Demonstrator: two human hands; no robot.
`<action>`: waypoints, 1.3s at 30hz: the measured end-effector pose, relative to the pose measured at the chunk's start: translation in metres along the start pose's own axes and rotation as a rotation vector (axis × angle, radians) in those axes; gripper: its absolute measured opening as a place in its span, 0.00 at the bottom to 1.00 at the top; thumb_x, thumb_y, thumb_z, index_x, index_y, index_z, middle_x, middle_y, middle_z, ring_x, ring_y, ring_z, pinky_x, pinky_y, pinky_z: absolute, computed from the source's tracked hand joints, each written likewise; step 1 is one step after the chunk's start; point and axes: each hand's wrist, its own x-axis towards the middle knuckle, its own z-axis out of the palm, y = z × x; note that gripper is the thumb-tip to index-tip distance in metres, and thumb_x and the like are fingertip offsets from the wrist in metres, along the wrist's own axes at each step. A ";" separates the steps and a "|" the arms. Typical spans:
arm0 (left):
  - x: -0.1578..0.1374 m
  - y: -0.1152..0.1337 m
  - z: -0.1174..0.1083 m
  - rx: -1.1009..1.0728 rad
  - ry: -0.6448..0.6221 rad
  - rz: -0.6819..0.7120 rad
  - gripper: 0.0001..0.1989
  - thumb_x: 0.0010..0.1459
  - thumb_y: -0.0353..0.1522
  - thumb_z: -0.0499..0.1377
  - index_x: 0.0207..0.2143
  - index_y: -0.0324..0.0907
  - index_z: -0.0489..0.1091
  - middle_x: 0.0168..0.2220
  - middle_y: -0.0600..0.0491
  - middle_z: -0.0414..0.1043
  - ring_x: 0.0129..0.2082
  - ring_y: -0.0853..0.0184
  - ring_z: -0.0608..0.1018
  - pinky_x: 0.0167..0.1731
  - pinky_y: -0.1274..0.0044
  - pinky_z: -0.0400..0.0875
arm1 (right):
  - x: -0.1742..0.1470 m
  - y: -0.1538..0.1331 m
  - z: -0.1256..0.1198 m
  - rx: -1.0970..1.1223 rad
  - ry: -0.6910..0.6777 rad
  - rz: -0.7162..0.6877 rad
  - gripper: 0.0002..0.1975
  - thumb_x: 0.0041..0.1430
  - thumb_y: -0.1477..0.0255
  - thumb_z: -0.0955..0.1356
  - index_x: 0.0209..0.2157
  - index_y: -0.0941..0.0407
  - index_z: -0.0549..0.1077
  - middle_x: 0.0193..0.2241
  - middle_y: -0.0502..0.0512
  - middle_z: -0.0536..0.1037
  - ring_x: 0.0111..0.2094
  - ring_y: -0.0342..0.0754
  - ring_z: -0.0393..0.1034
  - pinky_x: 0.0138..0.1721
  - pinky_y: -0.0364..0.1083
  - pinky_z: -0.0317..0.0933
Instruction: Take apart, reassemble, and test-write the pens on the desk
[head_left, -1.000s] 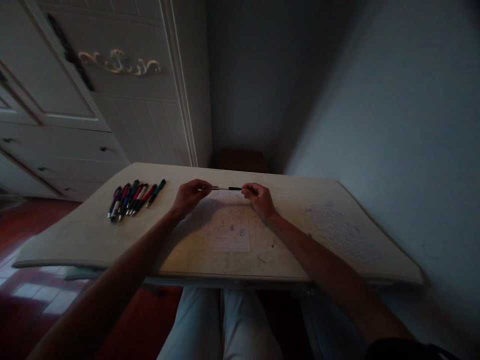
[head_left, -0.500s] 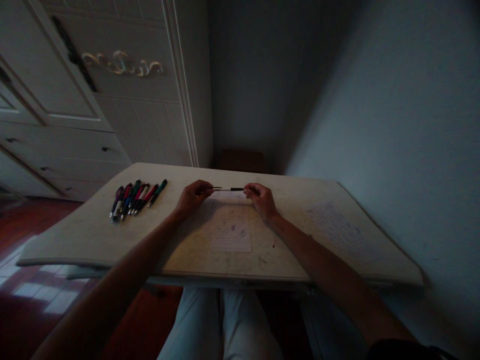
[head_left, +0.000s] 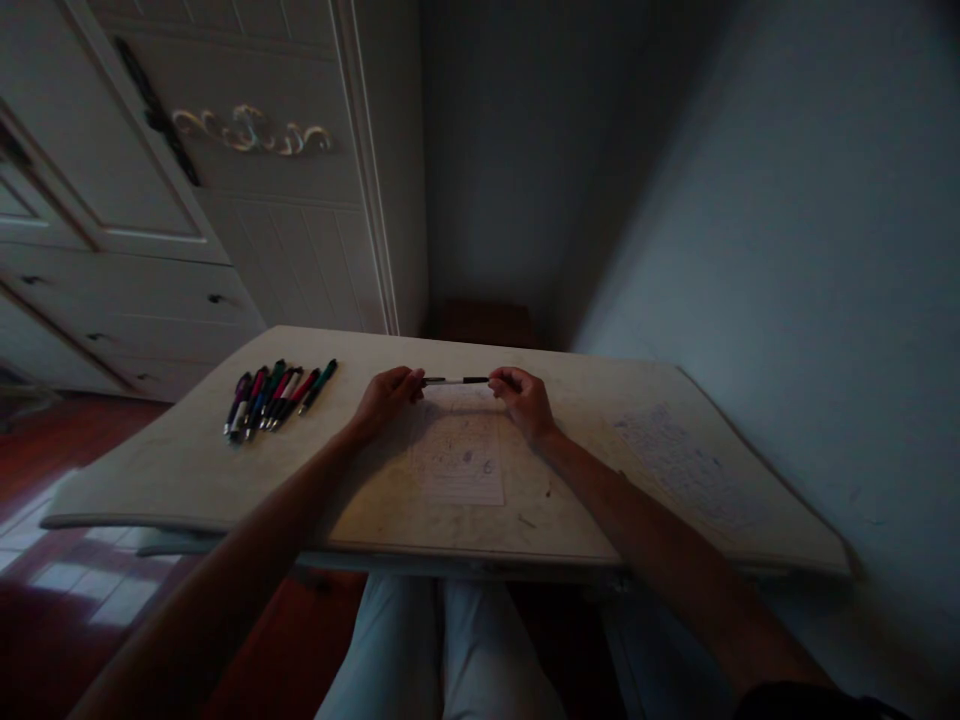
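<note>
A slim pen (head_left: 454, 380), white in the middle with a dark section at the right, is stretched level between my hands above the desk. My left hand (head_left: 388, 396) pinches its left end, where a dark and silvery part shows by the fingertips. The fingers of my right hand (head_left: 521, 398) are closed on the dark right end. Below the pen lies a written-on sheet of paper (head_left: 461, 470), its top edge close to my fingers.
Several pens (head_left: 274, 398) in mixed colours lie in a cluster on the left of the pale desk (head_left: 225, 490). Another sheet with writing (head_left: 682, 465) is at the right. A white cabinet (head_left: 292, 250) stands behind on the left; a wall (head_left: 810, 250) borders the right.
The thin dark piece that stuck out above the pen at my left fingers now appears in line with the pen. My left fingers have shifted slightly; my right hand is nearly still.
</note>
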 end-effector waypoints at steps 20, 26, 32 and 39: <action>0.005 -0.007 0.004 -0.049 0.063 0.009 0.23 0.57 0.52 0.56 0.31 0.40 0.74 0.27 0.51 0.74 0.27 0.66 0.72 0.28 0.75 0.66 | 0.000 0.000 -0.001 0.028 -0.007 0.004 0.11 0.50 0.63 0.70 0.32 0.56 0.75 0.25 0.51 0.74 0.28 0.46 0.67 0.33 0.45 0.62; 0.000 0.003 0.002 0.068 0.007 0.039 0.23 0.58 0.48 0.54 0.22 0.41 0.71 0.19 0.55 0.65 0.22 0.68 0.67 0.25 0.76 0.61 | 0.001 0.001 -0.003 0.015 0.002 -0.006 0.12 0.50 0.62 0.70 0.31 0.56 0.75 0.24 0.51 0.74 0.27 0.46 0.67 0.32 0.45 0.62; 0.000 0.004 0.002 0.039 -0.053 0.030 0.22 0.57 0.49 0.55 0.24 0.40 0.72 0.20 0.54 0.67 0.23 0.67 0.69 0.26 0.76 0.61 | 0.001 0.001 -0.004 0.019 0.015 -0.004 0.11 0.50 0.63 0.70 0.31 0.56 0.75 0.23 0.51 0.73 0.27 0.46 0.66 0.33 0.46 0.62; 0.001 0.000 0.002 0.016 -0.081 0.048 0.21 0.59 0.47 0.56 0.26 0.40 0.73 0.23 0.53 0.72 0.24 0.68 0.71 0.27 0.77 0.64 | 0.001 0.001 -0.004 0.013 0.016 -0.004 0.10 0.50 0.63 0.69 0.30 0.56 0.74 0.23 0.50 0.71 0.27 0.45 0.65 0.32 0.45 0.60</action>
